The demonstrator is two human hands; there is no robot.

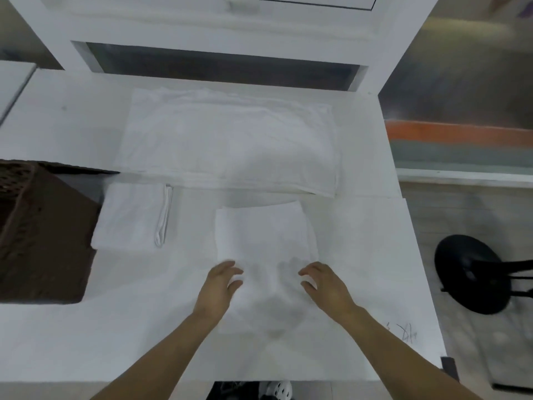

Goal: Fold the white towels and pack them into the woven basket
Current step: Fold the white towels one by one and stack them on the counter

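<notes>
Here, from the head camera looking down, a person stands at a white desk (360,255) with both hands over a small folded white terry towel (264,235) lying near the middle of the near half. The left hand (220,284) rests at the towel's near left edge and the right hand (326,284) at its near right edge; the fingers (230,268) of both are loosely bent and spread, and I cannot tell whether they pinch cloth or only touch it, as the picture is blurred there. Neither hand has plainly closed around anything.

Beyond it, farther from the person, lies a large white towel spread wide and flat (227,140), apparently several layers deep, its near hem just beside the small towel's far edge. To the left lies another folded white towel (129,217), with a doubled edge or loop showing at its right side; it touches the dark brown woven basket (40,232), which stands at the left edge of the desk. What the basket holds is hidden from here.

The cloth looks soft, light and limp, so I judge it will sag and lose its fold if lifted by one corner. Taking it at both near corners, or sliding flat hands beneath the stack, should keep it square. A black round stool (473,272) stands on the floor to the right.
</notes>
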